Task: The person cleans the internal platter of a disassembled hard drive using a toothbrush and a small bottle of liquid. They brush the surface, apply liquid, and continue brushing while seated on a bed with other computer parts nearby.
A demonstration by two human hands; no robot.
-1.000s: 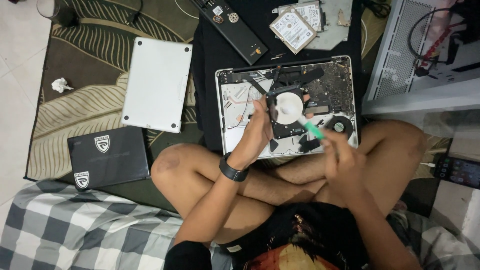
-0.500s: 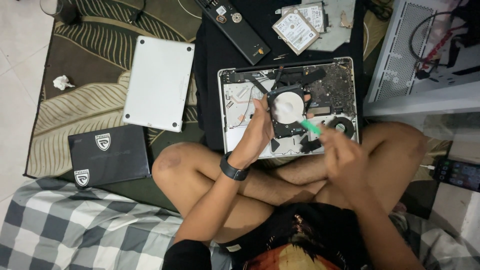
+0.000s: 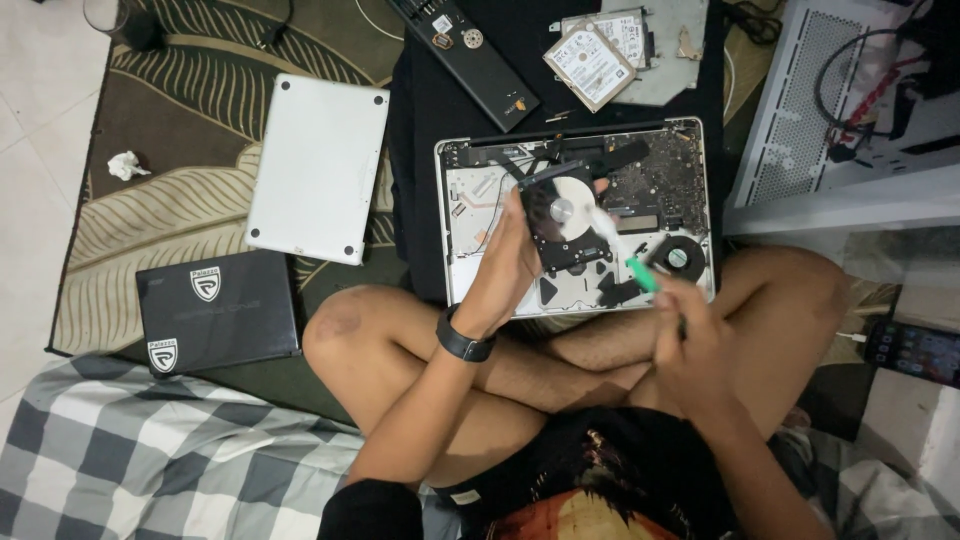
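An opened silver laptop lies bottom-up on a black cloth, its boards and fan exposed. My left hand holds a black optical drive with a white disc-shaped centre, tilted above the laptop. A black band sits on that wrist. My right hand grips a green-handled brush whose white bristles touch the drive's right side. I sit cross-legged with both knees in front of the laptop.
The laptop's silver bottom cover lies to the left on a patterned rug. A black box sits at lower left. A hard drive and a long black part lie beyond the laptop. A white computer case stands right; a phone lies nearby.
The brush has shifted slightly along the drive, and my left hand has tilted the drive a little. The rest stays as it was.
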